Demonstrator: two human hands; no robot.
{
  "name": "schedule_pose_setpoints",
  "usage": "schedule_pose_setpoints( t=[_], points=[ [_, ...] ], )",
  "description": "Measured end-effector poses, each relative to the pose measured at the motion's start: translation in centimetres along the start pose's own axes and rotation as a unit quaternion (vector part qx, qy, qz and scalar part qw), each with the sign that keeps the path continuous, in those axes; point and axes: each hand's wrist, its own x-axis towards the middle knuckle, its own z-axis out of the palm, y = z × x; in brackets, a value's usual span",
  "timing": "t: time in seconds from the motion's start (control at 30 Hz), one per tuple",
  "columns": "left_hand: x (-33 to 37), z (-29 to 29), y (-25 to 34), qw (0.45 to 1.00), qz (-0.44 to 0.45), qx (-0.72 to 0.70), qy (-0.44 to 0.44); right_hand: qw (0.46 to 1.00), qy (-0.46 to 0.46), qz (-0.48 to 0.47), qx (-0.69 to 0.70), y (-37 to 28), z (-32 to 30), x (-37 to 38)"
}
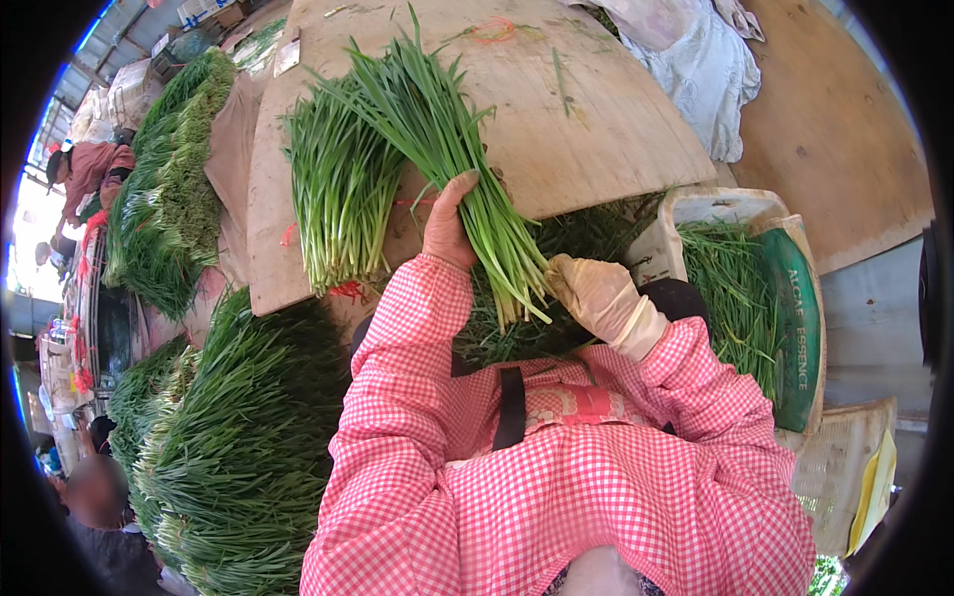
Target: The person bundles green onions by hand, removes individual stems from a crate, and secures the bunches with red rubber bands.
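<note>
My bare left hand (452, 223) is closed around a loose bunch of garlic chives (432, 119). Its green leaves reach up and left over the board, and its pale stalk ends hang down to the right. My right hand (596, 298), in a pale, stained glove, has its fingers bent together against those stalk ends; the fingertips are partly hidden. Beside my left hand lies another bunch of chives (343, 184) on the wooden board (586, 129), stalks toward me. A red tie (348, 290) shows at its lower end.
Big heaps of chives stand at my left (248, 427) and farther off (164, 189). A white crate (676, 223) of loose greens is at my right, with a green sack (790, 328) along its side. Pale cloth (691, 79) drapes the far right edge. Other people are at the left.
</note>
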Motion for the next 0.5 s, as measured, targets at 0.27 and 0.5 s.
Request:
schedule_pose_setpoints(
  t=[0.27, 0.5],
  points=[
    [0.2, 0.0, -0.8, 0.997, -0.012, 0.080, 0.007, 0.912, -0.099, 0.099, 0.386, 3.3, -4.9, 0.0],
    [0.2, 1.4, -3.5, 0.998, -0.054, 0.029, -0.019, 0.886, -0.010, 0.103, 0.451, 1.2, 5.7, -0.6]
  ],
)
